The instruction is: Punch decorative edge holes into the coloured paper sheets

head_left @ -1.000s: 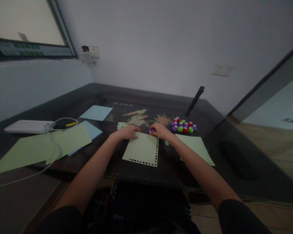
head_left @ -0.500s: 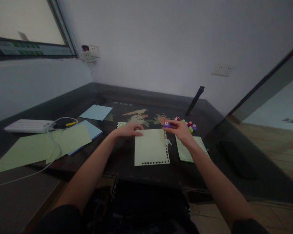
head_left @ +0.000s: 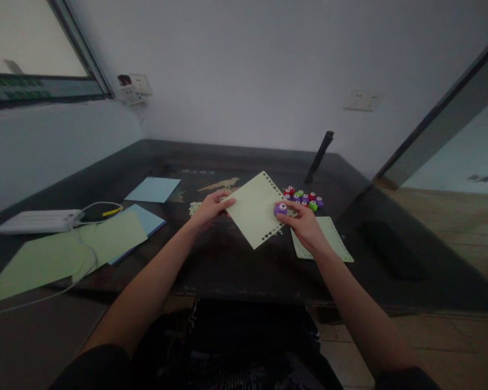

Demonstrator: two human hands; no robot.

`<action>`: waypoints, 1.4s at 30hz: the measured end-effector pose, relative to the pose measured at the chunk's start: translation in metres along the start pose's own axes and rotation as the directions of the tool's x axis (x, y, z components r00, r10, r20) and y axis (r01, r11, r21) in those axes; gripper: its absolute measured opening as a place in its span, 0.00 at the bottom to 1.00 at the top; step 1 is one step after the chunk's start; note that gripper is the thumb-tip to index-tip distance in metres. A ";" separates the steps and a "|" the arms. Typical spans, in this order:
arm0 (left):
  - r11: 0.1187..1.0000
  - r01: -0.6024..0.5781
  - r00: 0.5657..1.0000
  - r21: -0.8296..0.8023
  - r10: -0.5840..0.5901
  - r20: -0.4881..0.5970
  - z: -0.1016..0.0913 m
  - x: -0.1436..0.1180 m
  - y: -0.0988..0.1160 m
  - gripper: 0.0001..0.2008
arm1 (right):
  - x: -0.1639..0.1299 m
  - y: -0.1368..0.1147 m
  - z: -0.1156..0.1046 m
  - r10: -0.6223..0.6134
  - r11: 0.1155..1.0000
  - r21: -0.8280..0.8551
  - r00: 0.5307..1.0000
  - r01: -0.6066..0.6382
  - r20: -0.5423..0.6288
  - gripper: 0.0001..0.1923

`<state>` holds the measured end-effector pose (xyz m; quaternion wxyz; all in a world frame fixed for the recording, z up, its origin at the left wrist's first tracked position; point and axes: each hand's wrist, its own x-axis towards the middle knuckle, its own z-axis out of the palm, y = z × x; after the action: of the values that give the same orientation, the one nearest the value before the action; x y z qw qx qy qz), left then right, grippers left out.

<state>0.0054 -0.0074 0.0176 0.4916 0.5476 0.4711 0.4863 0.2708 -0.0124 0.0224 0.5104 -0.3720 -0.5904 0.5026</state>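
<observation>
A pale green paper sheet [head_left: 252, 206], turned cornerwise, is pinched at its left corner by my left hand [head_left: 212, 208]. Small shaped holes line its two right-hand edges. My right hand [head_left: 303, 222] is closed round a purple craft punch [head_left: 281, 209] at the sheet's right corner; whether the paper is inside its slot I cannot tell. Behind that hand sits a cluster of several red, green and purple craft punches [head_left: 305, 198]. To its right lies a stack of pale green paper [head_left: 333, 238] with punched edges. Small paper bits [head_left: 194, 208] lie beside my left hand.
Blue paper [head_left: 154, 189] and larger green sheets [head_left: 109, 236] lie on the dark table [head_left: 228, 271] at left, near a white power bank [head_left: 36, 221] with a cable. A black upright object [head_left: 320, 157] stands at the back right. A dark flat object [head_left: 390, 249] lies at the right.
The sheet has turned from square-on to cornerwise and moved away from the table's front edge. My left hand has shifted to its left corner. The purple punch stays in my right hand.
</observation>
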 end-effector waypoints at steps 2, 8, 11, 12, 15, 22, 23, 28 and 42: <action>0.996 0.019 0.999 -0.088 -0.016 0.035 0.008 -0.003 -0.001 0.17 | 0.001 0.002 -0.001 -0.038 0.999 0.015 0.998 0.039 -0.050 0.19; 0.988 0.153 0.945 0.027 -0.154 0.289 0.034 -0.017 -0.003 0.14 | 0.003 0.008 0.000 -0.082 0.996 -0.034 0.991 0.079 -0.104 0.19; 0.987 0.148 0.950 0.068 -0.161 0.268 0.038 -0.018 -0.003 0.11 | 0.004 0.011 0.000 -0.048 0.999 -0.002 0.991 0.048 -0.125 0.20; 0.986 0.145 0.958 0.076 -0.159 0.240 0.038 -0.017 -0.003 0.09 | 0.005 0.012 -0.001 -0.027 0.999 0.035 0.989 0.032 -0.142 0.20; 0.984 0.146 0.980 0.099 -0.158 0.122 0.030 -0.011 -0.004 0.06 | 0.008 0.016 -0.006 0.052 0.987 0.161 0.985 -0.025 -0.167 0.20; 0.989 0.116 0.993 0.092 -0.114 -0.028 0.016 -0.003 -0.007 0.05 | 0.010 0.021 -0.014 0.177 0.960 0.232 0.981 -0.155 -0.078 0.19; 0.990 0.111 0.994 0.087 -0.109 -0.023 0.016 -0.003 -0.007 0.06 | 0.010 0.021 -0.014 0.184 0.958 0.235 0.981 -0.164 -0.066 0.19; 0.992 0.091 0.996 0.088 -0.092 0.010 0.021 -0.005 -0.008 0.06 | 0.007 0.019 -0.011 0.197 0.952 0.241 0.980 -0.189 -0.010 0.19; 0.993 0.075 0.997 0.093 -0.076 0.007 0.027 -0.008 -0.004 0.08 | -0.003 0.018 0.000 0.234 0.921 0.282 0.960 -0.269 0.154 0.14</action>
<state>0.0313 -0.0175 0.0123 0.4864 0.5541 0.5109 0.4420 0.2702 -0.0113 0.0040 0.4562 -0.3327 -0.4836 0.6688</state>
